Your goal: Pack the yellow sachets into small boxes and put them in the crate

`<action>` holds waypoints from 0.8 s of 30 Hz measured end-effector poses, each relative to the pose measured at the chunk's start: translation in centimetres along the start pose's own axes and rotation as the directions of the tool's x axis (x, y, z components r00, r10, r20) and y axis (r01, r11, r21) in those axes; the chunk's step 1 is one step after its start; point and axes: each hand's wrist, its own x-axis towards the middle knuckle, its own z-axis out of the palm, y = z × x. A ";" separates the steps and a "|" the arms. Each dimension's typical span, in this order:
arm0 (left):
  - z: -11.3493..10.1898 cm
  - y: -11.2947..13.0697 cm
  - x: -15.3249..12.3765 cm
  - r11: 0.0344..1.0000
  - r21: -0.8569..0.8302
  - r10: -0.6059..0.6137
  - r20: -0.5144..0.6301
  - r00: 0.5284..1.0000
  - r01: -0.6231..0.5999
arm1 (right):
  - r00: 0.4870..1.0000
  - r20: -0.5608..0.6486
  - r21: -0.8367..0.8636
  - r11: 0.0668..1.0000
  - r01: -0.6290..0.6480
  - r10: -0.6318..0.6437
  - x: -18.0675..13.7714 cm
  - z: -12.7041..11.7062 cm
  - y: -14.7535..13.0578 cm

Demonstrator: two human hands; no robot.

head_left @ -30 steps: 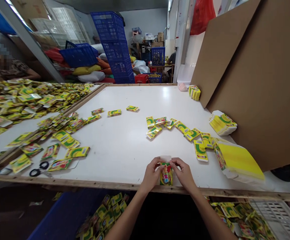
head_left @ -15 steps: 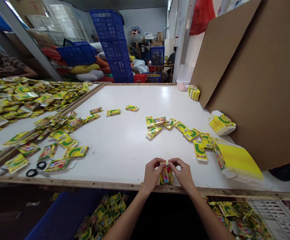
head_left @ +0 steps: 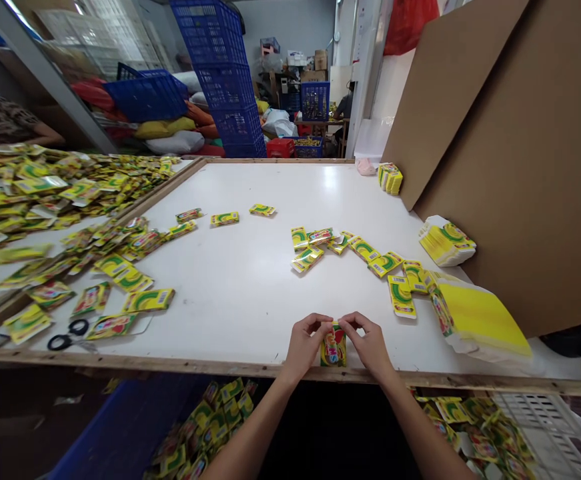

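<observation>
A small yellow-green printed box (head_left: 333, 348) stands or lies at the table's front edge, its printed side facing me. My left hand (head_left: 306, 340) pinches its upper left corner between thumb and fingers. On the upper right corner, my right hand (head_left: 367, 338) pinches in the same way. Both sets of fingertips meet near the box's top end and hide part of it. To the right of my hands lies a loose carton (head_left: 401, 297), and a curved row of similar cartons (head_left: 364, 249) runs back to the left from there.
Flat carton stacks (head_left: 480, 317) lean by brown cardboard sheets (head_left: 535, 167) on the right. Black-handled scissors (head_left: 70, 335) lie front left near scattered cartons. A wooden strip borders the white table (head_left: 230, 280). Filled crates (head_left: 115, 427) sit below. Beyond the heap at left is another person.
The whole view has shifted slightly, with the table appearing a little higher. Both hands stay on the box's top end, and their fingertips have moved only slightly.
</observation>
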 end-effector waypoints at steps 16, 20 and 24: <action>-13.5 4.9 -6.7 0.924 0.363 0.042 -0.397 0.917 0.115 | 0.938 -0.318 -0.737 0.658 -0.155 -0.136 1.7 -9.4 5.8; -16.8 6.3 -8.8 0.807 0.556 0.107 -0.469 0.876 0.199 | 0.921 -0.299 -0.648 0.761 -0.004 -0.249 2.1 -9.6 3.1; -14.4 6.3 -8.1 0.715 0.699 0.361 -0.405 0.840 0.030 | 0.943 -0.270 -0.423 0.903 0.068 -0.197 1.9 -7.0 -0.6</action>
